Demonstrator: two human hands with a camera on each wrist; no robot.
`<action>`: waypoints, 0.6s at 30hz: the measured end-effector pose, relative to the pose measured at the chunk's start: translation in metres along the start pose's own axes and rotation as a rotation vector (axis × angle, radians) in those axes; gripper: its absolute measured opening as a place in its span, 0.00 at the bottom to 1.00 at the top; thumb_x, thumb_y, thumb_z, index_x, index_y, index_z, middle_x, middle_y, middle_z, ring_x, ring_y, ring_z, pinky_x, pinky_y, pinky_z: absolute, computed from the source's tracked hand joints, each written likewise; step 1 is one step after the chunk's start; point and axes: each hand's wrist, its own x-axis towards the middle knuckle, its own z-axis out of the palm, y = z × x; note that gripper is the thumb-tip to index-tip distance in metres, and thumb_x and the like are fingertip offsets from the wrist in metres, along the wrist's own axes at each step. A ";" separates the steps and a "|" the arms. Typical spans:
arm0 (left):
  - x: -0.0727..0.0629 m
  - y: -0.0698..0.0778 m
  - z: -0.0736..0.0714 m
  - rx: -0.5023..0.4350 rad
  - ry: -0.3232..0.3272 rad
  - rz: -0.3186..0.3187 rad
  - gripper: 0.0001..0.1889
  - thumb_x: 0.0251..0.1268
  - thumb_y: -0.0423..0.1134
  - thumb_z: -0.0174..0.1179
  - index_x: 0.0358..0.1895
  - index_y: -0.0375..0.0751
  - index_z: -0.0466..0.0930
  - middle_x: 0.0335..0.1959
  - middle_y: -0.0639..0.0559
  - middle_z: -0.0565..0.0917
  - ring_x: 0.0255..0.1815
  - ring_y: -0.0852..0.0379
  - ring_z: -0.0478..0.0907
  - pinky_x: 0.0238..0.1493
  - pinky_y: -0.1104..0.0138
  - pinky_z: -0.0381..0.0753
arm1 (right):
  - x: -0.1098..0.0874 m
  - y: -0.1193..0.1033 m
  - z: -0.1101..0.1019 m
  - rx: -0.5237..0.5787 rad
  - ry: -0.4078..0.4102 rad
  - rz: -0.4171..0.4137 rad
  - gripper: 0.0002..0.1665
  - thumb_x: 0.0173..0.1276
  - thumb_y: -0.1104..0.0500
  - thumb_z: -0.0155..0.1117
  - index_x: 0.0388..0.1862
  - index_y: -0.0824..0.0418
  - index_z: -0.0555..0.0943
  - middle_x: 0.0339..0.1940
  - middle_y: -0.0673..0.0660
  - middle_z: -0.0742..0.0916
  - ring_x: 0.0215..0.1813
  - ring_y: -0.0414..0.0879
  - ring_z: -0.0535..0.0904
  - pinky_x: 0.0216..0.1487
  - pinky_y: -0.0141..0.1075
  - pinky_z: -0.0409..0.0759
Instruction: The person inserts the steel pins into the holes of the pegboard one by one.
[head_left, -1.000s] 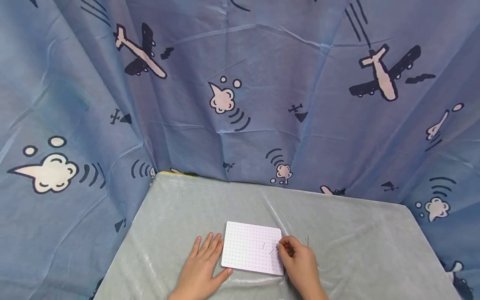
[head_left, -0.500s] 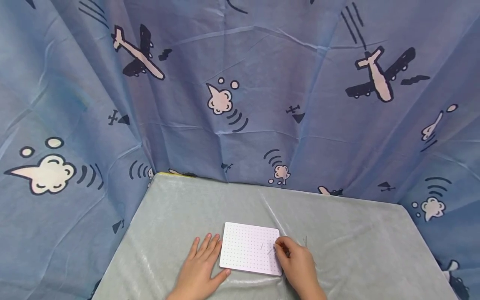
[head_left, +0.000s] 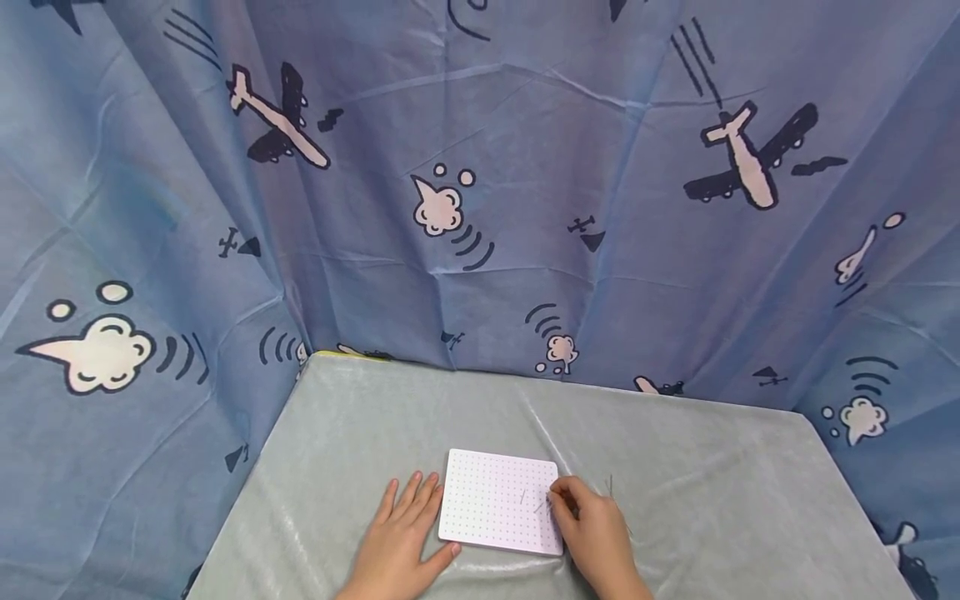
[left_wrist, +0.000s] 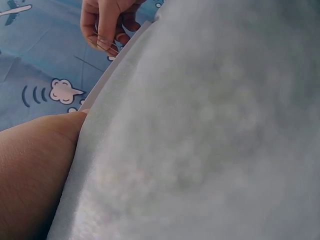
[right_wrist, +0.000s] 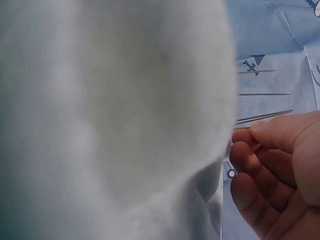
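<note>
A white board (head_left: 487, 508) dotted with rows of small marks lies on the grey cloth. Flat beside its left edge, my left hand (head_left: 397, 537) has spread fingers, the thumb at the near left corner. My right hand (head_left: 596, 529) is over the board's right edge, pinching a thin needle (right_wrist: 243, 128) between thumb and forefinger; a golden end shows in the right wrist view. Several thin metal needles (right_wrist: 265, 94) stick up from the board next to those fingertips. The left wrist view shows one standing needle (left_wrist: 91, 64) and the right hand's fingers bent down at the board.
Loose needles (head_left: 611, 486) lie on the cloth to the right of the right hand. Grey cloth (head_left: 720, 475) covers the table. A blue curtain (head_left: 510, 208) printed with aeroplanes hangs behind and at both sides.
The head view has shifted slightly. Both hands keep their places at the board, the right fingertips still pinching at its right edge.
</note>
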 end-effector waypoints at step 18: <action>-0.001 -0.001 0.002 0.026 0.026 0.012 0.49 0.79 0.75 0.51 0.83 0.37 0.69 0.87 0.46 0.63 0.90 0.45 0.53 0.88 0.49 0.33 | -0.002 0.003 -0.004 -0.002 0.033 -0.032 0.13 0.61 0.69 0.83 0.35 0.53 0.90 0.26 0.40 0.87 0.29 0.30 0.79 0.29 0.33 0.81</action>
